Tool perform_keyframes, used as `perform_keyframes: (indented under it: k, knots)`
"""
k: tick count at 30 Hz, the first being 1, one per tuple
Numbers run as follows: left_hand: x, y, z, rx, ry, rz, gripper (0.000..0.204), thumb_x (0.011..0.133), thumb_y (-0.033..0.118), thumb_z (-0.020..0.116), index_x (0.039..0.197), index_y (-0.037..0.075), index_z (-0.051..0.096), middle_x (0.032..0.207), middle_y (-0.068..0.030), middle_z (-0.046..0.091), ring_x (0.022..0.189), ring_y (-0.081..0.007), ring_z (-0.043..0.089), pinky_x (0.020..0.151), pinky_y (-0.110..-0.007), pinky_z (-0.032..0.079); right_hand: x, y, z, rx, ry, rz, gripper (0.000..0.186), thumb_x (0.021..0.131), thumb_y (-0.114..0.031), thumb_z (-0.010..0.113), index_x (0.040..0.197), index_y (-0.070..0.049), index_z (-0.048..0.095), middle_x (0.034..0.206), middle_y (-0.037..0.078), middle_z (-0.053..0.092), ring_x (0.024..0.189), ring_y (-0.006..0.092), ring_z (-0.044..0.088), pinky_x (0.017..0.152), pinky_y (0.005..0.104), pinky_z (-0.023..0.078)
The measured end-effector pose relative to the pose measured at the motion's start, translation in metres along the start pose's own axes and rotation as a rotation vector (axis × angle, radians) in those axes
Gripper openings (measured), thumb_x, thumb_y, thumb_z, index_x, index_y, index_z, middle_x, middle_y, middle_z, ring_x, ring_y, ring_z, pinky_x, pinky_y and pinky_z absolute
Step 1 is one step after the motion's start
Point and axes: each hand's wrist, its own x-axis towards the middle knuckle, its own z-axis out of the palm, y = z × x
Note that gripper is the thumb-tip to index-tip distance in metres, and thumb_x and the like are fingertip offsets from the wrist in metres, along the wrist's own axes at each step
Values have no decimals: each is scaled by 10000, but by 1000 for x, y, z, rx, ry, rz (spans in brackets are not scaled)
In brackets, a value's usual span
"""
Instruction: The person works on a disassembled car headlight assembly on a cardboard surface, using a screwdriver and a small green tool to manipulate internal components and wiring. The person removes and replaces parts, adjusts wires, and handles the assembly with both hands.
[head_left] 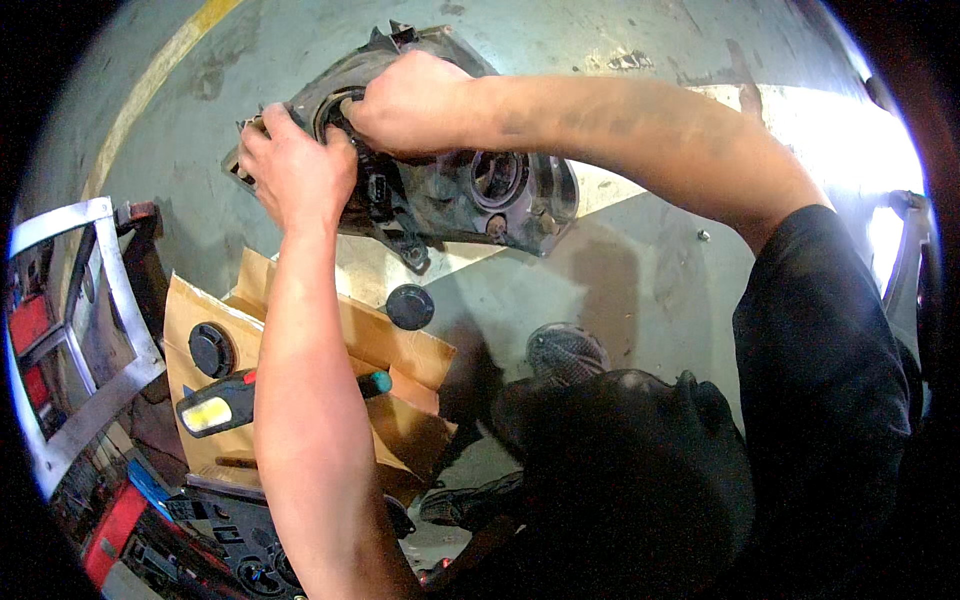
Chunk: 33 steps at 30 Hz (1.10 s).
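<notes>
A black car headlight assembly (430, 205) lies on the floor ahead of me, its back side up. My left hand (300, 170) grips its left end, fingers over the edge and thumb by a round opening (328, 110). My right hand (405, 105) is closed, with its fingertips down in that same opening. Whatever they pinch is hidden inside. Further right on the housing is a second round opening (498, 178), uncovered. One round black cap (410, 306) sits on the floor below the headlight; another black cap (211, 349) rests on cardboard.
Folded cardboard (395, 345) lies at left, bearing a lit work light (210, 412) and a teal-ended tool (376, 383), partly behind my left forearm. A pale metal frame (110, 385) stands at far left. Another black assembly (225, 530) is lower left. My shoe (567, 350) is near centre.
</notes>
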Motion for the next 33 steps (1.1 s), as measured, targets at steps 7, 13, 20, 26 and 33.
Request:
perform_keyframes:
  k: [7, 13, 20, 26, 33]
  knots:
    - [-3, 2, -1, 23, 20, -9, 605, 797, 342, 717, 1294, 50, 534, 1295, -275, 516, 1208, -490, 481, 1025, -552, 424, -1, 3, 3, 32, 89, -12, 239, 856, -249, 583, 921, -31, 655, 737, 166, 700, 724, 369, 708, 628, 489, 561]
    - [-6, -4, -1, -5, 30, 26, 629, 768, 296, 712, 1318, 51, 530, 1336, -271, 498, 1254, -474, 451, 1060, -537, 408, -1, 7, 1, 34, 58, -67, 251, 852, -284, 618, 943, -52, 649, 700, 169, 681, 685, 368, 693, 606, 488, 548]
    - [-5, 1, -1, -3, 25, 5, 623, 765, 263, 707, 1319, 46, 524, 1381, -286, 469, 1314, -462, 418, 1068, -538, 407, -9, 8, 2, 47, 112, -2, 244, 853, -284, 630, 955, -62, 636, 660, 159, 665, 645, 369, 685, 589, 483, 545]
    - [-8, -2, 2, -11, 45, 18, 628, 766, 268, 710, 1328, 54, 526, 1379, -281, 481, 1310, -459, 420, 1085, -529, 389, -6, -3, 2, -46, 98, -14, 241, 862, -248, 598, 996, -50, 626, 661, 142, 674, 630, 346, 694, 572, 476, 541]
    - [-6, -1, -3, 29, 7, 3, 653, 772, 317, 724, 1338, 63, 520, 1388, -266, 481, 1321, -450, 412, 1086, -531, 390, -6, -5, -10, -6, 42, -48, 282, 887, -215, 554, 1071, -12, 619, 706, 145, 697, 672, 350, 710, 588, 461, 554]
